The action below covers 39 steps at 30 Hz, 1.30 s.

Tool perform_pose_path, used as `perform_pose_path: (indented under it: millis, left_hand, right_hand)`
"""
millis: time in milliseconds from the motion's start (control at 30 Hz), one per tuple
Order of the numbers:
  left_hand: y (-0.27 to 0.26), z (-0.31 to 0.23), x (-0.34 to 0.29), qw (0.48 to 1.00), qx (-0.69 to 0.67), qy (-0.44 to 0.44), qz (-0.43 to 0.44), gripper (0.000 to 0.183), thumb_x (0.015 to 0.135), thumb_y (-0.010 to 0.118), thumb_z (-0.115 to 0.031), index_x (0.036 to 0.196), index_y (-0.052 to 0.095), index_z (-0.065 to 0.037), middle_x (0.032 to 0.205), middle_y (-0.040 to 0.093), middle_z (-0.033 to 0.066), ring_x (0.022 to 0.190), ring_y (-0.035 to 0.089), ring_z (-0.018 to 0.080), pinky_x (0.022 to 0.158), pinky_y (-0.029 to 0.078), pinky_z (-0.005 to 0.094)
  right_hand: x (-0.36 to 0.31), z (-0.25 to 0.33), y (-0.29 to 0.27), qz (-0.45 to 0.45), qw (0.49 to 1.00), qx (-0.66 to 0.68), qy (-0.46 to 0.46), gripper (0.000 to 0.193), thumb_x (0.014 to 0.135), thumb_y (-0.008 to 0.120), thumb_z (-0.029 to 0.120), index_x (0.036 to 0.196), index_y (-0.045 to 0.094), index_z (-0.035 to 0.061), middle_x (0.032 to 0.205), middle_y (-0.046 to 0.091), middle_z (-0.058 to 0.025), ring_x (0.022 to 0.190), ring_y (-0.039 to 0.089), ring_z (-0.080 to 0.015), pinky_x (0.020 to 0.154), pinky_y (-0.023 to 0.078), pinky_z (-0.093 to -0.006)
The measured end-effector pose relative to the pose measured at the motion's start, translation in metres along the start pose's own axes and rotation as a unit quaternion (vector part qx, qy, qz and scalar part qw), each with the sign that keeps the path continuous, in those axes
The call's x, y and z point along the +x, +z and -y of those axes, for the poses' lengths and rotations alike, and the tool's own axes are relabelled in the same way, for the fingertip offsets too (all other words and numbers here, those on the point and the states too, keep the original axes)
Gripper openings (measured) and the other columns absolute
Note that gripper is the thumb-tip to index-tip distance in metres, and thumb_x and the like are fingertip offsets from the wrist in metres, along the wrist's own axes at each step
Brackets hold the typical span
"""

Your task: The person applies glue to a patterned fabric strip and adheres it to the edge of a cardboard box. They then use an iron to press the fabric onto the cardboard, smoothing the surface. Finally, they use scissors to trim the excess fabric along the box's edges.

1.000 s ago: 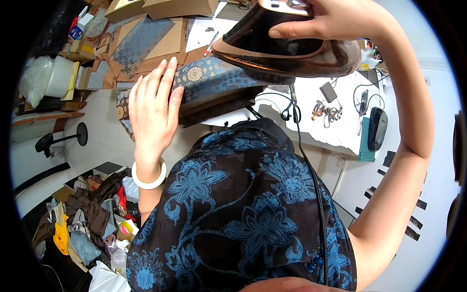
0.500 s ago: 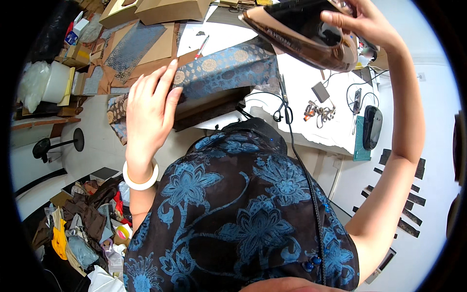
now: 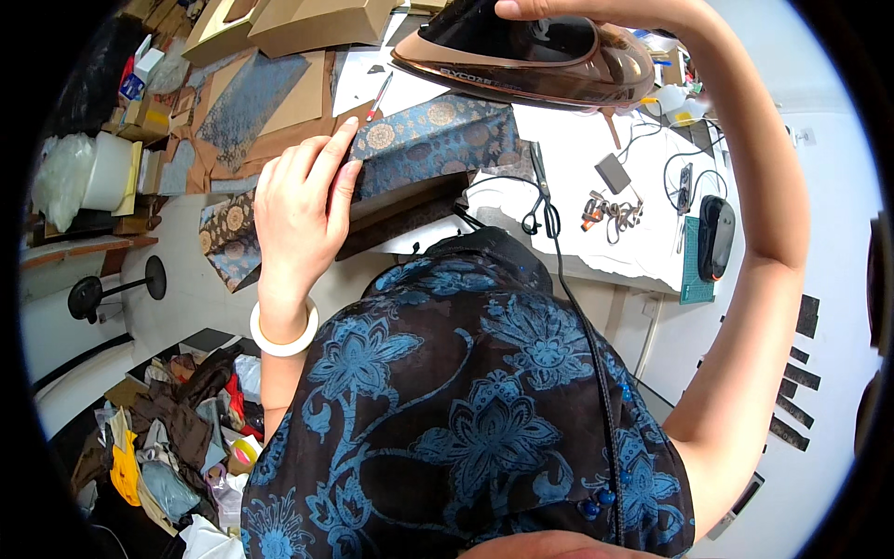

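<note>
My right hand (image 3: 643, 11), at the top of the head view, grips a bronze-and-black clothes iron (image 3: 559, 86); its handle is partly cut off by the upper edge. The iron's pointed tip faces left, just beyond the far edge of a blue, black and gold brocade fabric (image 3: 438, 140). I cannot tell whether the soleplate touches anything. My left hand (image 3: 303, 205) rests flat on the brocade, fingers stretched out and close together. Part of the fabric hangs past that hand on the left. Its dark underside shows along the near edge.
Scissors (image 3: 543, 186) lie on the white-covered table (image 3: 577, 252), right of the fabric. Farther right are a tangled strap (image 3: 610, 216), a small grey box (image 3: 613, 173) and a black case (image 3: 714, 238) on a green mat. A red-and-white pen (image 3: 378, 98) lies beyond the brocade. Piled clothes (image 3: 177, 419) sit lower left.
The iron has moved left and levelled out, its tip now nearer the fabric's far edge. My left hand has shifted slightly right, still lying on the brocade.
</note>
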<state>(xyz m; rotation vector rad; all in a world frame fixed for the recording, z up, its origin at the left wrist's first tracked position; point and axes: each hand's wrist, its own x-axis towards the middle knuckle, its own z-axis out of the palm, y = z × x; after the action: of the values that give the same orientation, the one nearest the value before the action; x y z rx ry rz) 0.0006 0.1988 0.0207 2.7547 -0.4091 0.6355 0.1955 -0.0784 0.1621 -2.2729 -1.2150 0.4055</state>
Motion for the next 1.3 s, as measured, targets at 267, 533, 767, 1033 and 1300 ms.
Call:
perform_pose_path:
  millis: [267, 533, 767, 1033, 1300]
  left_hand:
    - [0.000, -0.006, -0.002, 1.000, 0.009, -0.012, 0.005, 0.035, 0.095, 0.065, -0.019, 0.129, 0.068, -0.013, 0.101, 0.067, 0.0078, 0.089, 0.063, 0.0254, 0.080, 0.047, 0.0360]
    - [0.001, -0.005, 0.002, 1.000, 0.008, -0.022, 0.011, 0.035, 0.097, 0.062, -0.018, 0.131, 0.067, -0.014, 0.105, 0.068, 0.0083, 0.090, 0.063, 0.0266, 0.083, 0.048, 0.0361]
    - [0.003, -0.001, 0.002, 1.000, 0.013, -0.010, 0.004, 0.034, 0.094, 0.065, -0.020, 0.128, 0.069, -0.013, 0.100, 0.066, 0.0074, 0.090, 0.064, 0.0251, 0.079, 0.047, 0.0358]
    - [0.001, -0.004, 0.001, 0.999, 0.011, -0.022, 0.026, 0.035, 0.098, 0.061, -0.019, 0.132, 0.067, -0.015, 0.105, 0.068, 0.0081, 0.091, 0.063, 0.0265, 0.082, 0.048, 0.0359]
    - [0.003, -0.003, 0.001, 1.000, 0.010, -0.016, 0.012, 0.034, 0.096, 0.063, -0.019, 0.129, 0.068, -0.013, 0.102, 0.067, 0.0078, 0.090, 0.063, 0.0260, 0.080, 0.048, 0.0355]
  right_hand:
    - [0.007, -0.003, -0.007, 0.036, 0.989, -0.145, 0.022, 0.040, 0.086, 0.079, 0.037, 0.094, 0.065, 0.0006, 0.074, 0.060, -0.0031, 0.071, 0.055, -0.0123, 0.064, 0.046, -0.0305]
    - [-0.018, -0.021, -0.016, -0.020, 0.999, 0.016, 0.022, 0.040, 0.086, 0.082, 0.032, 0.103, 0.069, -0.0010, 0.087, 0.069, -0.0033, 0.080, 0.062, -0.0096, 0.070, 0.051, -0.0251]
    - [-0.016, -0.015, 0.003, -0.006, 1.000, 0.015, -0.016, 0.042, 0.084, 0.083, 0.032, 0.106, 0.069, -0.0003, 0.087, 0.069, -0.0061, 0.080, 0.063, -0.0114, 0.072, 0.052, -0.0268]
    - [-0.023, -0.029, 0.003, -0.027, 0.997, -0.008, -0.073, 0.044, 0.082, 0.084, 0.034, 0.106, 0.070, -0.0003, 0.089, 0.069, -0.0088, 0.080, 0.065, -0.0165, 0.071, 0.053, -0.0292]
    - [-0.015, -0.014, 0.004, 0.016, 0.997, 0.010, -0.072, 0.038, 0.084, 0.082, 0.031, 0.103, 0.069, -0.0002, 0.082, 0.070, -0.0076, 0.072, 0.064, -0.0148, 0.067, 0.052, -0.0277]
